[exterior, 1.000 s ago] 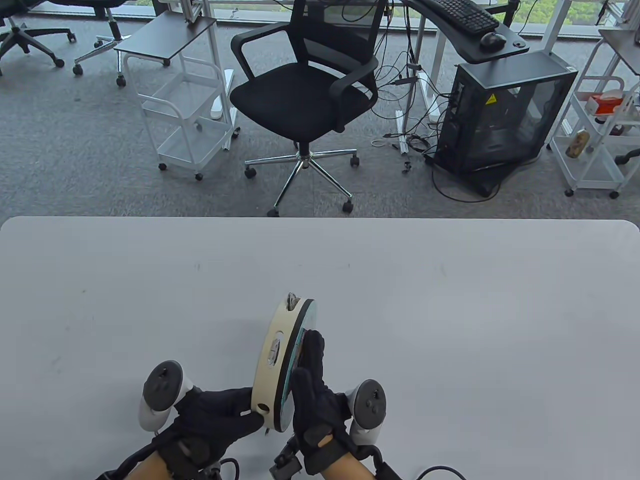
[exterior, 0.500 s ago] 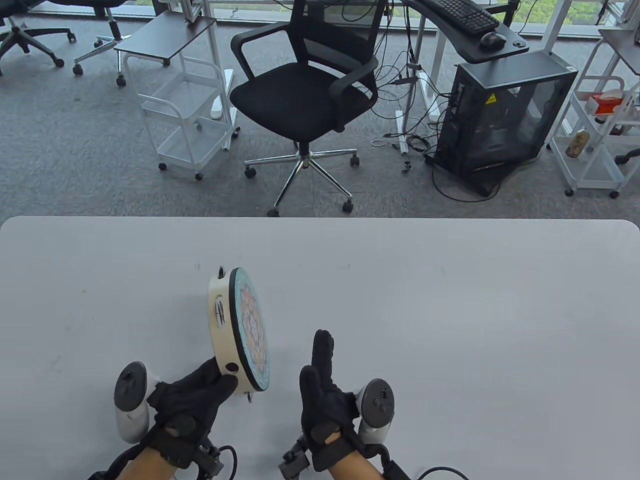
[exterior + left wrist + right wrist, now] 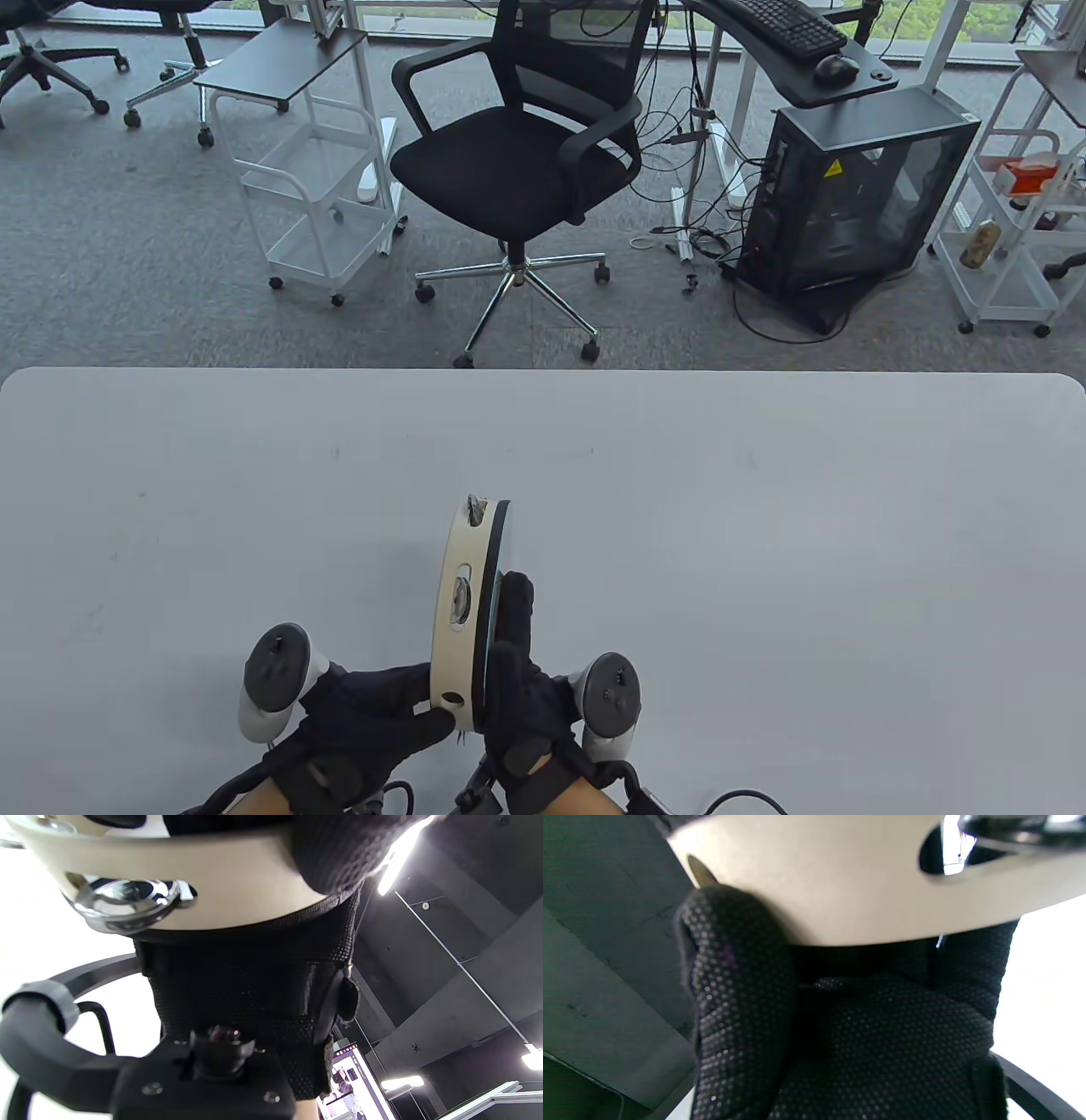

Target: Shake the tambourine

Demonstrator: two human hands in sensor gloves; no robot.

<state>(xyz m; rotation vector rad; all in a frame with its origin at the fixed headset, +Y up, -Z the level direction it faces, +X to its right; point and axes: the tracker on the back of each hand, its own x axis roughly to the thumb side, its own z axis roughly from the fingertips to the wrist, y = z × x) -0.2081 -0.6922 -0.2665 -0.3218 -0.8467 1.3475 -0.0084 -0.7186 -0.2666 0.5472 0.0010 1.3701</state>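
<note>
Tambourine [image 3: 465, 611] upright on edge above counter [image 3: 764, 526], left hand [image 3: 373, 713] gripping lower rim, right hand [image 3: 517, 679] flat, fingers extended against drumhead, left wrist view shows jingle [image 3: 127, 902] close.

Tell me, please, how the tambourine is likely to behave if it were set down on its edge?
The tambourine looks stiff: its cream frame keeps shape in the left hand. Round and on edge, it would probably roll or tip over. Its loose metal jingles should rattle.
</note>
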